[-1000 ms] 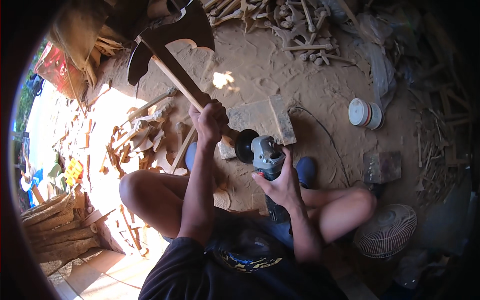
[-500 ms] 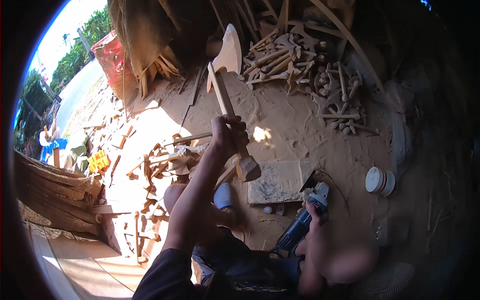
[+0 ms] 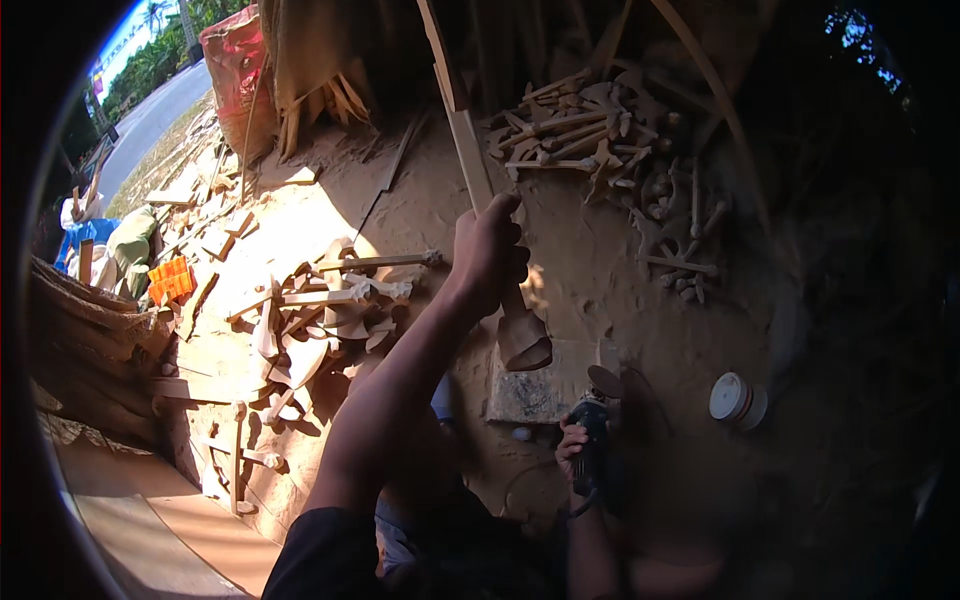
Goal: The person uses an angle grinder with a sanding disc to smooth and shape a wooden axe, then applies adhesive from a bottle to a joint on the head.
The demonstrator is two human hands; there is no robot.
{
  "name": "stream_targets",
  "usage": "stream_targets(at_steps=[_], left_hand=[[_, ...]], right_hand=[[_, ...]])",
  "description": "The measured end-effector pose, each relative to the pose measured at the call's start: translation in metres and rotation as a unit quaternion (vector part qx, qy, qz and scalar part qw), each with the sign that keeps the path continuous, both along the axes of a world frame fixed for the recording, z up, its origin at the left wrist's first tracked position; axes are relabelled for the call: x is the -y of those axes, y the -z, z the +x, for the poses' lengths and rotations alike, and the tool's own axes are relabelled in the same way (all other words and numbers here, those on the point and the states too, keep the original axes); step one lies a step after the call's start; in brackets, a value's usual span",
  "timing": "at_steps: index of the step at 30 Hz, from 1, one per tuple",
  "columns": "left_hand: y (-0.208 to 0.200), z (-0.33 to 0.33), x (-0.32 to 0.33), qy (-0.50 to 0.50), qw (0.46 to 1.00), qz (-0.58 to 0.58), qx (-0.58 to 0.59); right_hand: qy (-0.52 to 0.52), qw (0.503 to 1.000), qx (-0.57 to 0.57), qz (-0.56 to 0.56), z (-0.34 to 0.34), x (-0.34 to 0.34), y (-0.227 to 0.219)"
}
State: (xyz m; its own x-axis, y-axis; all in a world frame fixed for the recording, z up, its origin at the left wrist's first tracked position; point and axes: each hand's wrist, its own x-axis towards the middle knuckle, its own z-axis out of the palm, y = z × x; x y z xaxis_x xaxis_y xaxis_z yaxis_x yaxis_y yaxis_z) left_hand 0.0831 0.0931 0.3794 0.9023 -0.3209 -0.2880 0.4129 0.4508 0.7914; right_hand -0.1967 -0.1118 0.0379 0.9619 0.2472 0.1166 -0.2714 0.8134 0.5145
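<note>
My left hand [image 3: 488, 255] is wrapped round the handle of a carved wooden axe [image 3: 468, 150], held up in front of me. Its blade end points away and shows nearly edge-on, reaching the top of the picture. A thick, angular butt sticks out below my fist. Lower and to the right, my right hand [image 3: 570, 447] grips the dark body of an angle grinder [image 3: 592, 445]. The grinder's round disc [image 3: 604, 380] faces up, apart from the axe. Beneath them on the ground lies a worn flat slab [image 3: 520, 405].
Carved wooden pieces are heaped at the far right [image 3: 575, 130] and more lie in a sunlit pile [image 3: 340, 295] to the left. A white tub [image 3: 730, 398] stands right of the slab. At the far left are a red sack [image 3: 238, 75] and an orange plastic piece [image 3: 172, 281].
The axe has turned in my left hand from broadside to nearly edge-on, and that hand has shifted slightly right. My right hand has swung the grinder left and more upright.
</note>
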Motion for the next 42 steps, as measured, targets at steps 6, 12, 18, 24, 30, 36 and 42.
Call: stream_targets(at_steps=[6,12,18,24,30,36,42], left_hand=[[0.006,0.009,-0.013,-0.083,0.995,0.049,0.027],[0.017,0.025,-0.034,-0.14,0.989,0.047,0.026],[0.02,0.029,-0.025,-0.113,0.993,0.018,-0.012],[0.019,0.019,-0.016,-0.135,0.989,0.061,0.015],[0.039,0.022,-0.026,-0.112,0.972,0.148,0.143],[0.015,0.007,-0.013,-0.107,0.986,0.113,0.066],[0.013,0.009,-0.018,-0.104,0.991,0.078,0.024]], right_hand=[[-0.094,0.968,-0.148,-0.179,0.038,0.018,0.024],[-0.131,0.548,-0.278,-0.778,0.009,-0.025,-0.039],[0.018,0.345,-0.189,-0.919,0.029,0.005,-0.013],[0.026,0.239,-0.191,-0.952,0.058,0.003,0.016],[0.227,-0.082,-0.185,-0.953,0.038,-0.075,-0.004],[-0.052,-0.033,0.268,-0.961,0.057,-0.163,0.042],[-0.129,-0.284,0.333,-0.89,0.126,-0.221,0.159]])
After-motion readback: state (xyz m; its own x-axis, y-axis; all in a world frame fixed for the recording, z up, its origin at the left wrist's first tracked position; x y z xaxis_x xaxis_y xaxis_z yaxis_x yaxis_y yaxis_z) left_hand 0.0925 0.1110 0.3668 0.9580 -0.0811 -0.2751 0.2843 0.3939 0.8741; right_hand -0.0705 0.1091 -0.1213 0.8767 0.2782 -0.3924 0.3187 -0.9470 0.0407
